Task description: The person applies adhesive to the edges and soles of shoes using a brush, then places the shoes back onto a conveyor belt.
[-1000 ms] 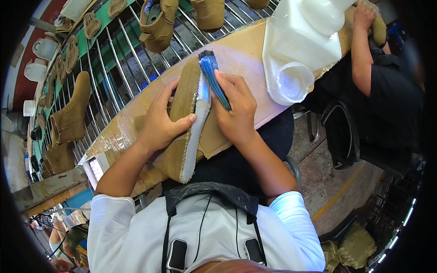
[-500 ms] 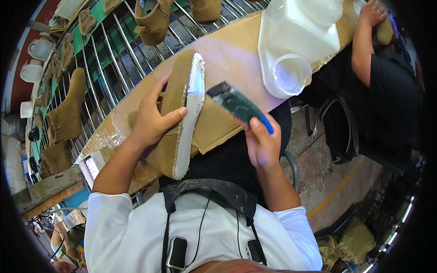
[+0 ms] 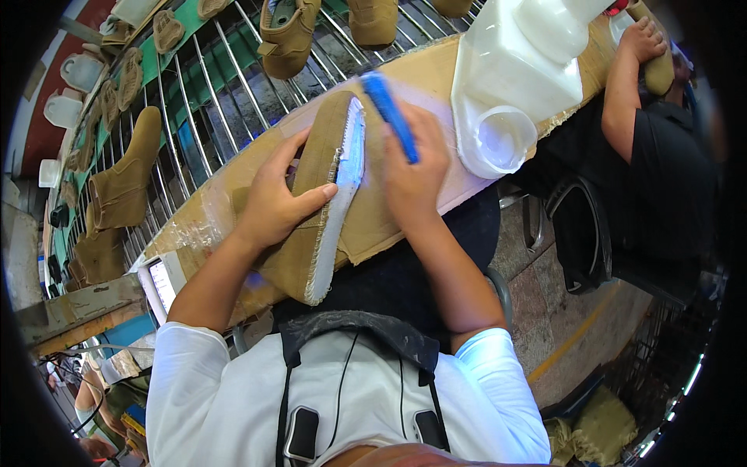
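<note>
A tan boot (image 3: 311,175) lies tipped on its side over the bench edge, its pale stitched underside (image 3: 334,222) turned to the right. A wet, whitish coat shines on the upper part of that underside. My left hand (image 3: 284,198) is wrapped round the boot, thumb pressed on the stitched edge. Just right of the boot's upper end, my right hand (image 3: 416,167) grips a flat blue brush (image 3: 389,117), held on edge and slightly blurred. Whether the brush touches the boot I cannot tell.
Cardboard (image 3: 428,74) covers the bench. A white plastic dispenser with a round cup (image 3: 502,144) stands to the right. Beyond runs a metal rack (image 3: 222,93) with several tan boots (image 3: 128,175). A co-worker's arm (image 3: 622,101) is at far right; a phone (image 3: 162,284) lies at left.
My right hand has moved up and left with the brush, turning it from its dark, white-smeared face onto its blue edge. My left hand still holds the boot.
</note>
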Demonstrator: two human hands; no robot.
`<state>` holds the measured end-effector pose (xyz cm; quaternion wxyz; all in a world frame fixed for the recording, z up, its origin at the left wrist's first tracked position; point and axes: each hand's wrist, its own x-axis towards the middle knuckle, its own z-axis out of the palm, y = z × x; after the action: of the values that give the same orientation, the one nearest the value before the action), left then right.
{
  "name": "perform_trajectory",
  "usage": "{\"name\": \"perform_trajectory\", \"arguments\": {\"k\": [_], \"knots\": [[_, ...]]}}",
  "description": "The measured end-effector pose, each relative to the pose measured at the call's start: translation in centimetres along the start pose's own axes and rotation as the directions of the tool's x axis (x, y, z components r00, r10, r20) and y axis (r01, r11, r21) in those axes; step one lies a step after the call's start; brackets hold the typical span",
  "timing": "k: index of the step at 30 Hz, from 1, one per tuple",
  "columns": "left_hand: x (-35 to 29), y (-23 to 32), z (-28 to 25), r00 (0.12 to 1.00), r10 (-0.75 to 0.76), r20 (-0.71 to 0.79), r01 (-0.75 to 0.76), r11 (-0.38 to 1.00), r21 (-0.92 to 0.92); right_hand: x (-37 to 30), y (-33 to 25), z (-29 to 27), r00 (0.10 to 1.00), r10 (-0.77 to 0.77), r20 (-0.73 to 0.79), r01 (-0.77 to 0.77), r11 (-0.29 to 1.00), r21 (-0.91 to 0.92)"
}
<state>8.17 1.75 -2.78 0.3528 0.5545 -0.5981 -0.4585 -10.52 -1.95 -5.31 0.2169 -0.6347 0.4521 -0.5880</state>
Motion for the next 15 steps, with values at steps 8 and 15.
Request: {"name": "perform_trajectory", "arguments": {"k": [8,15], "knots": [[0.2,-0.1,-0.1,1.0,0.021,-0.008,-0.021,0.999,0.033,-3.5,-2.5,-1.5,0.972,-0.177,0.153,0.192,0.978,-0.085],[-0.2,0.8,-0.2,0.996,0.056,-0.076,-0.064,0.993,-0.101,-6.0,-3.0,-6.7,0.767,0.629,0.13,-0.533,0.509,0.676]]}}
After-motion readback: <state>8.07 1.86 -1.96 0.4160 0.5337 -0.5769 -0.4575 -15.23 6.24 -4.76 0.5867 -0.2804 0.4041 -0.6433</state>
